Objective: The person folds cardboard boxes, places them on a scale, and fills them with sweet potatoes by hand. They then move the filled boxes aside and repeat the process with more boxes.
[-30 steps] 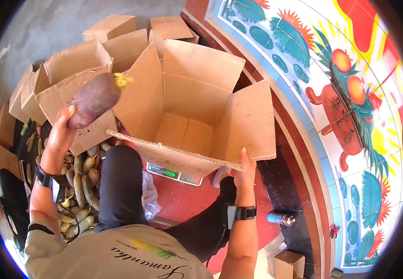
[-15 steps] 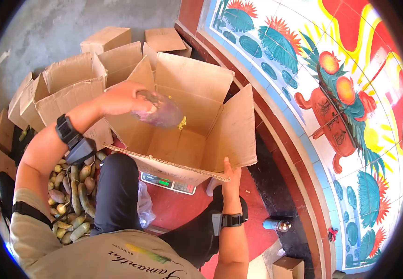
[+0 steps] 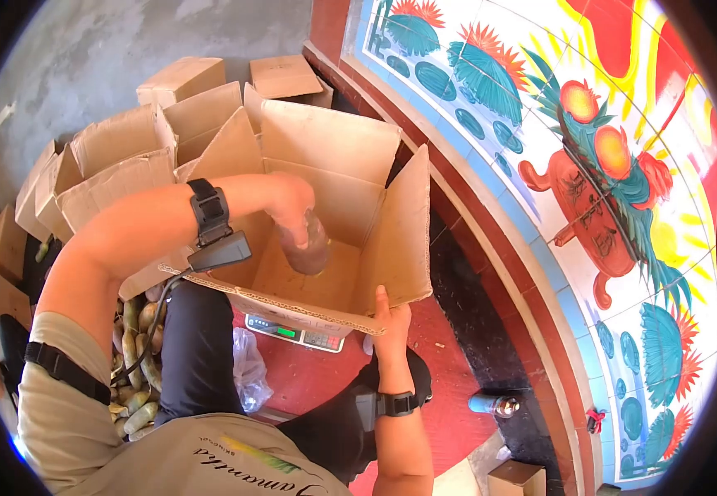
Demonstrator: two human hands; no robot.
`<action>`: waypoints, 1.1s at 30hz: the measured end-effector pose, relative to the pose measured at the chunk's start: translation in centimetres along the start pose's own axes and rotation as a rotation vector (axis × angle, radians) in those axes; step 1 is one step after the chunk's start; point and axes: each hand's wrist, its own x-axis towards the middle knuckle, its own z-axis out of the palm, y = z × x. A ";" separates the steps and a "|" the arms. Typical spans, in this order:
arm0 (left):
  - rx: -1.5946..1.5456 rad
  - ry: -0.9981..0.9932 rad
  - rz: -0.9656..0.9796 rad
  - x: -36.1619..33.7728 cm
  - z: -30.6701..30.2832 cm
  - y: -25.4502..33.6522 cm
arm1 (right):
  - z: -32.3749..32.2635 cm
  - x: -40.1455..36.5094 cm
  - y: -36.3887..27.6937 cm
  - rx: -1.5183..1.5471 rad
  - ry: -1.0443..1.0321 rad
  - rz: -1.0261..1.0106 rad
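Observation:
My left hand (image 3: 294,207) is closed around a large purple radish (image 3: 307,250) and reaches down inside an open cardboard box (image 3: 400,240). The lower end of the radish points toward the box floor. At the near right corner, my right hand (image 3: 393,318) grips the box's rim, with the thumb up along the outside. The box sits tilted above a scale (image 3: 292,332) with a lit green display, and its flaps stand open.
Several more cardboard boxes (image 3: 119,136) stand behind and to the left. A heap of long radishes (image 3: 137,397) lies beside my left leg. A clear plastic bag (image 3: 248,372) is by the scale, and a blue bottle (image 3: 491,404) lies right, near the painted tile wall (image 3: 499,99).
My left hand has carried the radish from above the box's left side down and right into the box. My right hand stays on the rim; the box has shifted slightly left.

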 end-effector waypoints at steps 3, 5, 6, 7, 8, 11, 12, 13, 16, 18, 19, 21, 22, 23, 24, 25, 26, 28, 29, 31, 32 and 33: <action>0.067 -0.067 0.042 1.2 1.1 0.4 | 0.2 -0.1 0.0 -0.087 0.018 -0.098; 0.089 -0.146 0.034 2.2 2.4 0.3 | 0.2 -0.2 0.0 -0.128 0.025 -0.155; 0.091 -0.150 0.036 2.8 3.2 0.2 | 0.1 -0.4 -0.5 -0.137 0.007 -0.077; 0.109 -0.182 0.033 3.2 4.0 0.1 | 0.1 -0.6 -0.8 -0.145 -0.012 0.001; 0.127 -0.213 0.030 3.6 4.8 -0.1 | 0.1 -0.5 -0.9 -0.144 -0.009 0.005; 0.152 -0.214 0.047 4.1 6.8 -0.9 | 0.3 -0.7 -1.3 -0.046 -0.020 0.014; 0.154 -0.214 0.052 4.1 7.1 -1.3 | 0.4 -0.7 -1.9 -0.020 -0.005 0.016; 0.158 -0.254 0.041 4.2 7.3 -1.6 | 0.4 -0.7 -2.2 0.005 0.013 0.018; 0.150 -0.321 0.026 4.5 8.3 -2.5 | 0.6 -0.6 -2.5 -0.095 0.050 -0.104; 0.136 -0.326 -0.003 4.4 8.4 -2.8 | 0.7 -0.6 -2.7 -0.086 0.041 -0.050; 0.123 -0.352 -0.029 4.1 8.2 -2.6 | 0.7 -0.6 -2.8 -0.074 0.033 0.001; 0.108 -0.377 -0.053 4.1 8.2 -2.4 | 0.6 -0.6 -2.4 -0.075 0.017 0.030; 0.114 -0.417 -0.015 4.3 8.4 -2.5 | 0.6 -0.6 -2.2 -0.074 0.001 0.057; 0.118 -0.456 0.022 4.4 8.7 -2.6 | 0.7 -0.5 -1.9 -0.077 -0.006 0.057; 0.110 -0.456 0.018 4.6 9.2 -3.2 | 0.7 -0.4 -1.6 -0.072 0.018 0.022; -0.020 -0.434 0.047 5.0 9.5 -3.8 | 0.8 -0.3 -1.3 -0.067 0.042 -0.015; -0.150 -0.410 0.076 5.3 9.8 -4.5 | 0.7 -0.2 -1.0 -0.068 0.034 -0.017; -0.169 -0.328 0.081 4.3 7.4 -3.5 | 0.6 -0.2 -0.4 -0.104 0.039 -0.075; -0.180 -0.247 0.090 3.9 6.2 -3.0 | 0.8 -0.1 0.2 -0.104 0.032 -0.078; -0.256 -0.175 0.107 4.0 5.3 -3.5 | 1.0 0.1 1.1 -0.096 0.122 -0.184; -0.325 -0.107 0.128 3.9 5.0 -3.7 | 1.0 0.1 1.4 -0.096 0.113 -0.186; -0.331 -0.107 0.121 3.2 4.3 -3.5 | 0.7 0.2 1.6 -0.127 0.085 -0.125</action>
